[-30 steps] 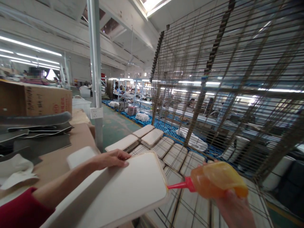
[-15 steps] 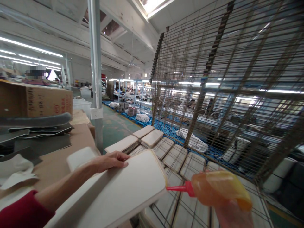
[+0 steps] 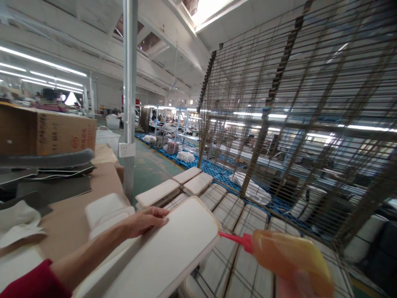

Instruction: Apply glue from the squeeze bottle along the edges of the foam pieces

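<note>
My left hand point(image 3: 149, 221) grips the far left edge of a white, round-cornered panel point(image 3: 173, 244), fingers closed over the rim. A yellowish band runs along the panel's edge. In my right hand point(image 3: 293, 285) is a squeeze bottle point(image 3: 288, 252) of amber liquid, lying almost level, with a red nozzle. The nozzle's tip meets the panel's right edge near its far corner. Part of my right hand is hidden behind the bottle and cut off by the frame's bottom. More white panels point(image 3: 108, 209) lie on the brown table to the left of the held one.
A wire rack point(image 3: 248, 82) stands raised on the right, with white panels point(image 3: 251, 219) on the wire level below. Dark sheets point(image 3: 56, 190) and a cardboard box point(image 3: 66, 132) lie on the left table. A metal post point(image 3: 129, 103) rises ahead.
The bottle's nozzle has moved slightly up along the panel's edge toward the far corner. My left hand keeps its grip, and the view has shifted a little.
</note>
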`<state>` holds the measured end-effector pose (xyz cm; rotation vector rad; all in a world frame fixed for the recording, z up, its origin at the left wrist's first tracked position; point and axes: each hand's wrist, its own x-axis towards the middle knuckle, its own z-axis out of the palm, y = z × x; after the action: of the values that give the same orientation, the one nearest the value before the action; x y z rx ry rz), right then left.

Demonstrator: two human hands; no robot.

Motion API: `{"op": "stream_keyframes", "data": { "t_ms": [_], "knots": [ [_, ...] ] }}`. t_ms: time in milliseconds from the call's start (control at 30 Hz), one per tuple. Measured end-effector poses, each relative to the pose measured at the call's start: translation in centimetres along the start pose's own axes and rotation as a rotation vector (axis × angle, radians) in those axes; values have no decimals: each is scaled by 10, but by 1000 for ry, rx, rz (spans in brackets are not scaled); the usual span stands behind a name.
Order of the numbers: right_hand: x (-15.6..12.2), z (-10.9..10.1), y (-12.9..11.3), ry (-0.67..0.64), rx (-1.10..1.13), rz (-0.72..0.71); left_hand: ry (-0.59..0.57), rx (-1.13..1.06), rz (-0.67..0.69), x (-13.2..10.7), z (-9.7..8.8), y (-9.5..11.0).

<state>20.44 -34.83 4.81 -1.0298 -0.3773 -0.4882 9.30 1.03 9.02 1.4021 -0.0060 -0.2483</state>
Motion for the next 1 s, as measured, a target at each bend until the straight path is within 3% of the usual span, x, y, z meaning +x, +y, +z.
{"op": "stream_keyframes", "data": {
  "t_ms": [133,200,367,700,1000],
  "knots": [
    [-6,-5,9,164,-73,3,9,-62,3,0,-1,-7],
    [-9,-5,12,187,-93,24,18,-81,0,1,-1,-9],
    [-12,6,5,139,57,34,43,-105,1,2,0,-12],
    [-19,12,7,96,-19,5,59,-136,3,4,5,-15],
    [-27,-7,28,83,-69,85,121,-155,-3,7,6,-17]
  ]
}}
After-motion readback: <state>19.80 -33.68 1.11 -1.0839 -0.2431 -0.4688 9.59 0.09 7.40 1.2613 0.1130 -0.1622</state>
